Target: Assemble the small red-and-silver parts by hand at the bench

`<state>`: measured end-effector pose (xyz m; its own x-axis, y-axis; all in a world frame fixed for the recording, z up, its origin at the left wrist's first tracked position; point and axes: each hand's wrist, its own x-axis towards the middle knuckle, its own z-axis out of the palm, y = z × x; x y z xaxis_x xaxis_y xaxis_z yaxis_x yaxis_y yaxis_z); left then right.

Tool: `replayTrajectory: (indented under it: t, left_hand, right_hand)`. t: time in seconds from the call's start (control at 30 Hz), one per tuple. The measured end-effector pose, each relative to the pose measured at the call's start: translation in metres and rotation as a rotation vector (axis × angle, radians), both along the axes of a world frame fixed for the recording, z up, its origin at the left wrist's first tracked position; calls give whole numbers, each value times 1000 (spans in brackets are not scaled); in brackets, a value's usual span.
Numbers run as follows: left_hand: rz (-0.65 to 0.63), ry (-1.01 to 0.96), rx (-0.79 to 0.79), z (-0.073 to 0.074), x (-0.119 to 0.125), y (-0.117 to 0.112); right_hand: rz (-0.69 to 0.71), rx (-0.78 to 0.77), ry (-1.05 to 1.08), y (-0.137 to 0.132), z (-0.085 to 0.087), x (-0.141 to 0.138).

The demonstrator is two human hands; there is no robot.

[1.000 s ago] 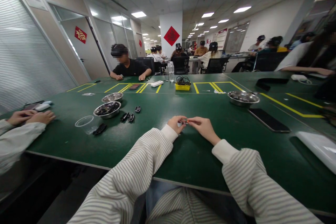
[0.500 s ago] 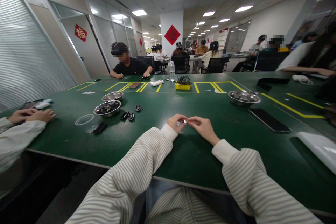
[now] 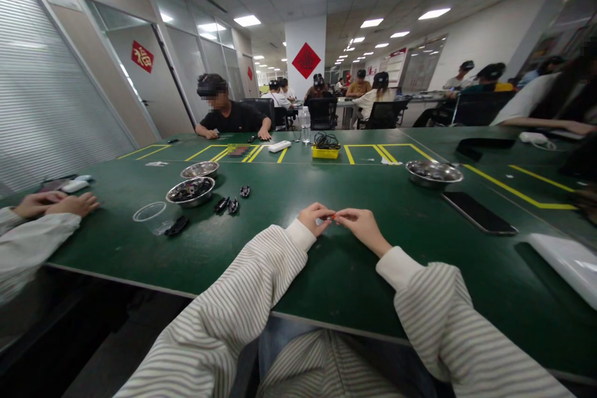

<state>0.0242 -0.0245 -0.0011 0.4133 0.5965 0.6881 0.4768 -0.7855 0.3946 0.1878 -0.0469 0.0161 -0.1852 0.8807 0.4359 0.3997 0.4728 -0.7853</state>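
Observation:
My left hand (image 3: 314, 219) and my right hand (image 3: 361, 227) meet just above the green table (image 3: 280, 273), fingertips almost touching. Between them is a small part with an orange-red bit (image 3: 332, 217); its kind is too small to make out. The left fingers are pinched around its silvery side, and the right thumb and forefinger pinch the orange end. Left of my hands lie several small black plastic pieces (image 3: 232, 206). Close to these stand a metal bowl of dark parts (image 3: 191, 203) and a clear plastic cup (image 3: 150, 212) beside a black piece (image 3: 176, 226).
A second metal bowl (image 3: 199, 164) stands behind the first, another metal bowl (image 3: 433, 183) at right. Also there are a phone (image 3: 479, 213), a white object (image 3: 566, 264), a yellow basket of cables (image 3: 325, 153) and a bottle (image 3: 305, 125). A neighbour's hands (image 3: 72, 205) rest at left.
The small part has turned slightly between my fingers; its white face shows less now. My hands have barely shifted. The person across the table has moved a hand a little.

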Motion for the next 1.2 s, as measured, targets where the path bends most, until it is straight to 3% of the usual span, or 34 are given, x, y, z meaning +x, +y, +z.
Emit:
replayTrajectory:
  t: [0.2, 0.37, 0.53, 0.77, 1.0, 1.1, 1.2]
  left_hand:
    - [203, 59, -32, -2, -13, 20]
    - [577, 254, -155, 6, -66, 52]
    - [897, 420, -379, 11, -110, 65]
    - [955, 538, -469, 11, -109, 64]
    - [1073, 490, -568, 14, -110, 50]
    - [1072, 504, -517, 16, -107, 46]
    - [981, 535, -392, 18, -104, 47]
  right_hand:
    - [65, -2, -166, 1, 3, 0]
    - [38, -36, -184, 5, -3, 2]
    - [45, -35, -215, 8, -7, 4]
    - [60, -53, -217, 6, -6, 3]
    - [63, -43, -234, 7, -6, 3]
    - [62, -29, -255, 7, -6, 3]
    - [57, -18, -267, 6, -6, 3]
